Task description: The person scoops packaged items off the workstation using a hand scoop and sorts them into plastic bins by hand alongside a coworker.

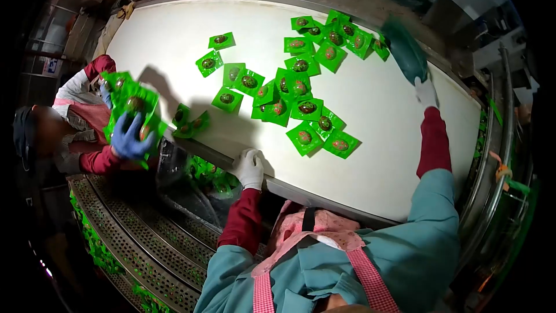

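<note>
My left hand (249, 169), in a white glove, is closed at the near metal edge of the white table (382, 179); whether it grips anything besides the edge is hidden. Out at the far right, my right hand (427, 93), also gloved in white, holds the lower end of a dark green scoop-like tool (405, 52), blurred at its top. The tool's far end is beside several green packets (359, 42) at the table's back edge. More green packets (300, 88) lie scattered and overlapping across the middle, each showing a round printed piece.
At the left a co-worker (98, 116) in blue gloves holds a bunch of green packets (134, 103) over the table's corner. Below the near edge is a plastic-lined container (185, 197) with green packets. A perforated metal conveyor (139, 237) curves at lower left; metal rails (505, 139) stand at right.
</note>
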The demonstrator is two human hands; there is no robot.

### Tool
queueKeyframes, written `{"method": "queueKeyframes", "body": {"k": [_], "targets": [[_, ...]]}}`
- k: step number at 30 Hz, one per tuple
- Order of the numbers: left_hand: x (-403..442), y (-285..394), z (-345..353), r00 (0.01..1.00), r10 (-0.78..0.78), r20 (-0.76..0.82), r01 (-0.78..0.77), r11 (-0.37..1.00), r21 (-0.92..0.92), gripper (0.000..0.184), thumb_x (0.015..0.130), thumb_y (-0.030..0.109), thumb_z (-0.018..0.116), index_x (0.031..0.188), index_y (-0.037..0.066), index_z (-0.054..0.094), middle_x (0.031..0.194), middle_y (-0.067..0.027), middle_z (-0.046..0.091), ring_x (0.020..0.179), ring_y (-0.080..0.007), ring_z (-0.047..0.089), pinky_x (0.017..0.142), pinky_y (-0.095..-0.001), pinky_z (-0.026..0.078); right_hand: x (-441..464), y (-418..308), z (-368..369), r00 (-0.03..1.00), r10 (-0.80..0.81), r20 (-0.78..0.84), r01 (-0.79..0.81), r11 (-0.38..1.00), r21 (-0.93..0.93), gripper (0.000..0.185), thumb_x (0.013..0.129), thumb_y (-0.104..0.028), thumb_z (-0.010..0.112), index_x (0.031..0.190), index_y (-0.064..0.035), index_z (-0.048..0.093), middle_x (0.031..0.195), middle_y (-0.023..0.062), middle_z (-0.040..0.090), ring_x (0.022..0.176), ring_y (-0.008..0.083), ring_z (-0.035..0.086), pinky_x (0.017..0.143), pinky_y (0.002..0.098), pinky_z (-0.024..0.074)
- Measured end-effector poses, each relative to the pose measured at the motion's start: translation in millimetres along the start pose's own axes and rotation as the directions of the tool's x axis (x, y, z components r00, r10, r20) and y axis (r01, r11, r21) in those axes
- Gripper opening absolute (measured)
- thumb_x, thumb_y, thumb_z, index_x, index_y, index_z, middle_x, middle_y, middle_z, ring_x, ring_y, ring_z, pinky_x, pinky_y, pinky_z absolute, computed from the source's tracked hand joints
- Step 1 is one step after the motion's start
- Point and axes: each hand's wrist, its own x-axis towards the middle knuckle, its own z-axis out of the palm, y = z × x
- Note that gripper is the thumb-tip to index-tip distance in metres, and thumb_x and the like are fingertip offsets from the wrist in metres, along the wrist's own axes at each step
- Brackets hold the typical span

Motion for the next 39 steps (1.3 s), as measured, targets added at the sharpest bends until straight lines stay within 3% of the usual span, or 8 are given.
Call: {"method": "queueKeyframes", "body": {"k": [3, 12, 15, 22, 25, 29, 33, 39], "targets": [[0, 4, -2, 1.000, -0.006, -0.006, 0.006, 1.000, -0.013, 0.015, 0.072, 0.011, 0.062, 0.086, 0.014, 0.068, 0.095, -0.0033, 0.065, 0.092, -0.0268, 0.058, 0.083, -0.0410, 0.044, 48, -54, 36, 0.973, -0.228, -0.028, 0.223, 0.967, -0.121, 0.057, 0.084, -0.034, 0.049, 0.137, -0.0118, 0.040, 0.122, 0.0249, 0.055, 0.109, 0.0429, 0.054, 0.089, 0.0474, 0.0454], [5, 6, -10, 0.999, 0.008, 0.046, -0.007, 1.000, -0.026, 0.019, 0.076, 0.009, 0.061, 0.094, 0.012, 0.065, 0.099, -0.0062, 0.064, 0.094, -0.0295, 0.057, 0.083, -0.0410, 0.044, -22, -248, 86, 0.870, -0.358, 0.338, 0.404, 0.912, -0.073, 0.055, 0.080, -0.028, 0.061, 0.127, -0.0091, 0.037, 0.090, 0.0215, 0.066, 0.083, 0.0400, 0.064, 0.073, 0.0492, 0.0502], [1, 5, -7, 0.997, -0.014, -0.081, 0.009, 0.998, -0.059, 0.045, 0.085, 0.017, 0.059, 0.126, 0.002, 0.049, 0.123, -0.0202, 0.051, 0.110, -0.0377, 0.051, 0.093, -0.0441, 0.041, -109, -243, 106, 0.772, -0.553, 0.313, 0.588, 0.808, -0.024, 0.052, 0.076, -0.021, 0.065, 0.119, -0.0061, 0.041, 0.079, 0.0192, 0.065, 0.076, 0.0383, 0.064, 0.068, 0.0474, 0.0507], [-3, 6, -6, 0.980, -0.009, -0.197, 0.007, 1.000, -0.010, 0.056, 0.084, 0.021, 0.060, 0.131, -0.002, 0.041, 0.134, -0.0209, 0.042, 0.123, -0.0401, 0.040, 0.104, -0.0459, 0.033, -276, -247, 108, 0.693, -0.455, 0.559, 0.507, 0.859, 0.072, 0.058, 0.078, -0.016, 0.060, 0.130, -0.0082, 0.036, 0.087, 0.0175, 0.065, 0.078, 0.0373, 0.064, 0.070, 0.0462, 0.0515], [-3, -1, -3, 0.978, 0.014, -0.210, 0.001, 0.997, 0.071, 0.057, 0.084, 0.029, 0.060, 0.131, 0.001, 0.045, 0.138, -0.0178, 0.040, 0.129, -0.0409, 0.033, 0.109, -0.0507, 0.025, -256, -243, 114, 0.757, -0.608, 0.241, 0.552, 0.792, 0.262, 0.046, 0.080, -0.024, 0.062, 0.123, -0.0106, 0.048, 0.083, 0.0172, 0.065, 0.074, 0.0333, 0.066, 0.068, 0.0443, 0.0516], [-5, 2, -11, 0.984, -0.023, -0.175, 0.029, 0.999, 0.036, 0.054, 0.085, 0.027, 0.057, 0.130, -0.001, 0.046, 0.138, -0.0174, 0.041, 0.131, -0.0409, 0.030, 0.109, -0.0489, 0.025, -178, -302, 109, 0.923, -0.347, 0.168, 0.213, 0.822, 0.528, 0.035, 0.085, -0.028, 0.055, 0.105, 0.0007, 0.053, 0.077, 0.0177, 0.066, 0.072, 0.0315, 0.066, 0.067, 0.0424, 0.0511], [-5, -3, -9, 0.980, -0.043, -0.193, 0.039, 0.999, -0.026, 0.052, 0.084, 0.027, 0.058, 0.127, -0.001, 0.049, 0.137, -0.0171, 0.042, 0.131, -0.0410, 0.031, 0.108, -0.0488, 0.027, -102, -365, 157, 0.938, -0.307, 0.162, 0.298, 0.951, 0.080, 0.045, 0.082, -0.023, 0.055, 0.118, -0.0002, 0.040, 0.114, 0.0273, 0.058, 0.102, 0.0444, 0.058, 0.088, 0.0501, 0.0460], [-6, -5, -6, 0.970, -0.054, -0.237, 0.032, 0.995, -0.092, 0.052, 0.082, 0.025, 0.061, 0.127, 0.000, 0.049, 0.135, -0.0176, 0.043, 0.129, -0.0415, 0.033, 0.106, -0.0502, 0.031, -185, -392, 188, 0.660, -0.674, 0.332, 0.749, 0.623, -0.223, 0.062, 0.083, -0.007, 0.046, 0.140, -0.0071, 0.022, 0.123, 0.0191, 0.054, 0.085, 0.0355, 0.066, 0.073, 0.0451, 0.0529]]}}
